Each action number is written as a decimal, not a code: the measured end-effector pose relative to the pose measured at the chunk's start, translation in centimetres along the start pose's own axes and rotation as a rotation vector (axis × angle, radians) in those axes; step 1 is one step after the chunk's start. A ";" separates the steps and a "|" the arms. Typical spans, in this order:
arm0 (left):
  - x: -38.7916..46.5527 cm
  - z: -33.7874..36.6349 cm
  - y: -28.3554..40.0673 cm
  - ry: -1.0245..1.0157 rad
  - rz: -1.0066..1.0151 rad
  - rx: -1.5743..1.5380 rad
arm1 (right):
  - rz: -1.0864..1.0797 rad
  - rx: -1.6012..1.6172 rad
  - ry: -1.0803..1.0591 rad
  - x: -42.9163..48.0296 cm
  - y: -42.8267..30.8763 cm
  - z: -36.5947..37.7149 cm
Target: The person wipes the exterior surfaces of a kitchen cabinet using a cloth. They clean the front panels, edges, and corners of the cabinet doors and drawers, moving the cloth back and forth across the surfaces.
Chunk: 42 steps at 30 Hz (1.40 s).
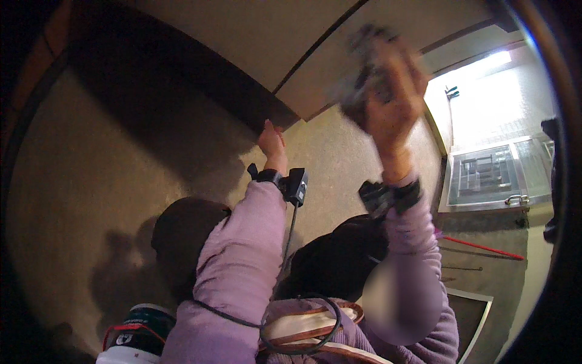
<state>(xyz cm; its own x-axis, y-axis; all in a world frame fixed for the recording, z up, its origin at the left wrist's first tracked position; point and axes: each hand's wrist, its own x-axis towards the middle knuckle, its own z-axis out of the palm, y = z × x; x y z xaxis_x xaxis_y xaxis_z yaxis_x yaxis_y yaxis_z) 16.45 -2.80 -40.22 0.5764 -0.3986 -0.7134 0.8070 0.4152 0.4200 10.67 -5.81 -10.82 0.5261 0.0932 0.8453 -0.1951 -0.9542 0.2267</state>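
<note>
My left hand (273, 143) is stretched forward, fingertips by the dark lower edge (284, 113) of a large pale panel (241, 41); I cannot tell whether they touch it. No object shows in it, and its finger pose is hard to read. My right hand (398, 104) is raised in front of the panels, blurred by motion. It is closed around a crumpled grey-and-black thing (361, 86), possibly a cloth. Each wrist wears a black strap; the left one (270, 176) carries a small black box (297, 186) with a cable.
The grey cable (291, 236) loops across my left sleeve and lap. A dark bucket (148, 321) with a red handle stands at the lower left on the concrete-like floor (68, 204). At right are a framed window (486, 173) with a metal latch, a red stick (484, 248) and a bright tube light (498, 59).
</note>
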 end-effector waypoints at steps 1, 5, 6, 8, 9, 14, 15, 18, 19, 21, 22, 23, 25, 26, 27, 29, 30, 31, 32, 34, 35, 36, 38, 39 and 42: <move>0.0 0.0 -0.3 -0.050 0.017 -0.013 | -0.059 -0.013 0.086 1.6 0.6 0.0; 0.2 -0.4 -0.8 -0.079 -0.072 -0.152 | -0.106 -0.286 -0.218 1.5 1.2 1.2; 0.3 -0.5 -0.8 -0.089 -0.087 -0.191 | -0.138 -0.334 -0.305 0.6 1.3 1.9; 0.5 -0.9 -0.8 -0.067 -0.110 -0.228 | -0.291 -0.325 -0.357 -2.2 0.5 5.9; 0.5 -1.1 -0.6 -0.038 -0.115 -0.225 | -0.297 -0.292 -0.427 -4.0 -0.2 7.2; 0.4 -1.2 0.3 0.067 -0.111 -0.193 | -0.391 -0.047 -0.653 -12.4 -1.0 11.9; 0.4 -1.3 0.4 0.076 -0.103 -0.180 | -0.390 -0.011 -0.685 -13.8 -0.8 12.3; 0.9 -1.4 0.3 0.074 -0.068 -0.155 | -0.411 0.069 -0.819 -17.1 0.3 11.7; 1.3 -1.6 0.1 0.078 -0.061 -0.141 | -0.419 0.075 -0.892 -18.2 0.8 10.8; 2.1 -1.8 -0.6 0.026 -0.117 -0.079 | -0.309 0.124 -1.020 -20.2 2.1 8.9; 2.4 -1.8 -0.9 0.022 -0.165 -0.049 | -0.190 0.175 -1.075 -21.2 2.3 7.6; 2.8 -1.9 -1.2 -0.043 -0.150 0.018 | -0.064 0.229 -1.125 -22.0 2.4 6.5; 2.8 -1.8 -1.2 -0.134 -0.175 0.193 | 0.379 0.354 -0.901 -22.9 2.3 4.6; 2.5 -1.6 -0.9 -0.232 -0.198 0.185 | 0.658 0.385 -0.824 -23.0 1.7 4.0; 2.0 -1.4 -0.5 -0.321 -0.249 0.195 | 0.978 0.618 -0.714 -22.8 1.2 3.5; 0.2 -0.8 0.6 -0.501 -0.368 0.300 | 1.272 0.811 -0.611 -21.9 0.4 2.8; -0.8 -0.2 1.2 -0.595 -0.294 0.396 | 1.403 0.900 -0.524 -21.4 0.0 2.7; -2.0 0.5 1.8 -0.675 -0.241 0.488 | 1.516 1.114 -0.413 -21.0 -0.4 2.7; -2.9 0.8 2.2 -0.788 -0.146 0.547 | 1.686 1.155 -0.404 -20.6 -0.6 3.1; -4.7 1.3 2.8 -0.743 -0.338 0.600 | 1.862 1.380 -0.338 -20.4 -0.6 4.2; -5.1 1.5 3.1 -0.738 -0.384 0.583 | 1.890 1.289 -0.322 -20.5 -0.6 4.7; -5.3 1.7 3.4 -0.754 -0.480 0.575 | 1.880 1.297 -0.339 -20.9 -0.6 5.6; -4.8 2.2 4.5 -0.717 -0.425 0.608 | 1.860 1.322 -0.356 -21.4 -0.6 8.0; -4.4 2.6 5.2 -0.709 -0.414 0.646 | 1.852 1.388 -0.261 -21.8 -0.8 8.8; -4.2 3.6 6.8 -0.717 -0.253 0.914 | 1.911 1.279 -0.011 -22.4 -2.2 11.4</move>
<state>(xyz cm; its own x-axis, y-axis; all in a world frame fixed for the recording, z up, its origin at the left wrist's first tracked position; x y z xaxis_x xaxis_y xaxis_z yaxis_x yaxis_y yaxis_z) 19.96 -1.23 -32.38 0.0934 -0.8728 -0.4790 0.5332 -0.3625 0.7644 8.74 -9.06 -35.78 0.4408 -0.8212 -0.3624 0.1391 0.4613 -0.8763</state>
